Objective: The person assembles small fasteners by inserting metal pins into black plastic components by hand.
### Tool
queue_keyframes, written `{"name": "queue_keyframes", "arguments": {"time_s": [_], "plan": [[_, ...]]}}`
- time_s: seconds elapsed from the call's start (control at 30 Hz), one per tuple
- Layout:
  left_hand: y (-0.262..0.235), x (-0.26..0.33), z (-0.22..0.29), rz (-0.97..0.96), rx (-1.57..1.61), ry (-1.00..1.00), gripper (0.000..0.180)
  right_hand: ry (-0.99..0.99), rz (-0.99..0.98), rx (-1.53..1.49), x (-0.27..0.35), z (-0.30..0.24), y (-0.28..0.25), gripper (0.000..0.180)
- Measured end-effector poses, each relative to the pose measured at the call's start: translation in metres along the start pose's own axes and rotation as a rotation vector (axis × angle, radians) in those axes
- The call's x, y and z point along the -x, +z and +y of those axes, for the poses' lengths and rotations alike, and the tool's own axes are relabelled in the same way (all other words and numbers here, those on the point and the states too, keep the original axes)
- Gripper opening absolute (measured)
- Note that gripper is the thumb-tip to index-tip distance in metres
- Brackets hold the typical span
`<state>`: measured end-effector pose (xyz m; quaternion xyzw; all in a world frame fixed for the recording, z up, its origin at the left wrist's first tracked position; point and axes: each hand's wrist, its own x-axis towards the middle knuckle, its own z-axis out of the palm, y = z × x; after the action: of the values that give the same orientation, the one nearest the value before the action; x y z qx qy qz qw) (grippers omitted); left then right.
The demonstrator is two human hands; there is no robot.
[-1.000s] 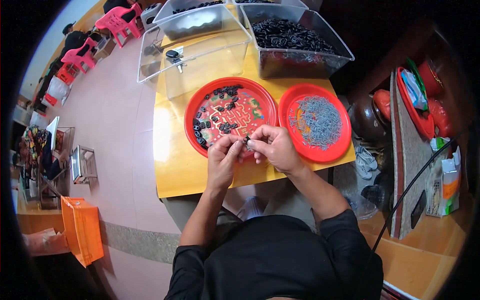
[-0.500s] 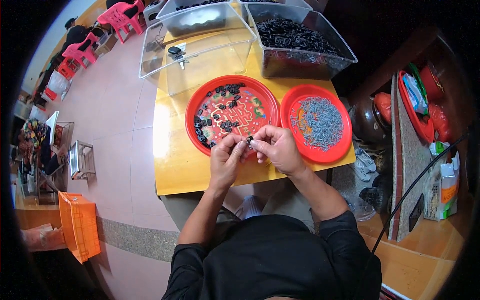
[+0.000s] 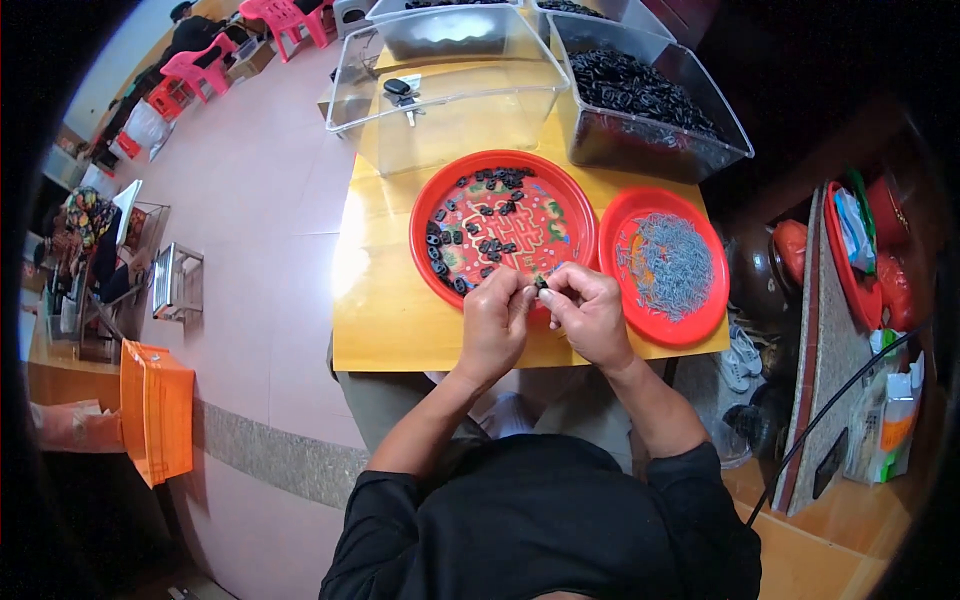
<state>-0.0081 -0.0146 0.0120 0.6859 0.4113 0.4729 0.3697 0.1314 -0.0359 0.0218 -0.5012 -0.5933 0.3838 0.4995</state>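
Over the near rim of a round red tray [image 3: 432,205] strewn with small black parts [image 3: 489,245], my left hand [image 3: 495,325] and my right hand [image 3: 590,315] meet fingertip to fingertip. Between them they pinch one small black part [image 3: 541,285]. A second red tray [image 3: 712,300], just to the right of my right hand, carries a heap of thin grey metal pieces [image 3: 668,263]. Both trays rest on a yellow wooden table [image 3: 385,320].
At the table's far side stand a clear plastic bin [image 3: 440,100] with a few items and another bin [image 3: 650,110] full of black parts. Right of the table are red bags and a board [image 3: 810,380]. An orange crate [image 3: 155,410] and pink chairs [image 3: 200,65] stand on the floor at left.
Both hands stay together at the tray's near edge, with only small finger movements on the black part.
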Motion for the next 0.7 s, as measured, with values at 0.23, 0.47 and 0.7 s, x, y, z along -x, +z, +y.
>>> {"name": "queue_keyframes", "arguments": {"time_s": [0.23, 0.47, 0.7], "plan": [[-0.0062, 0.0049, -0.0054, -0.163, 0.560, -0.328, 0.010, 0.278, -0.039, -0.293, 0.0011, -0.0039, -0.0061, 0.004], [-0.0034, 0.0057, -0.0047, -0.141, 0.659, -0.327, 0.010, 0.317, -0.033, -0.418, 0.0024, 0.0007, -0.0083, 0.005], [0.0007, 0.0088, -0.0052, -0.129, 0.602, -0.330, 0.006, 0.325, -0.020, -0.367, 0.0053, -0.0010, -0.0065, 0.004]]}}
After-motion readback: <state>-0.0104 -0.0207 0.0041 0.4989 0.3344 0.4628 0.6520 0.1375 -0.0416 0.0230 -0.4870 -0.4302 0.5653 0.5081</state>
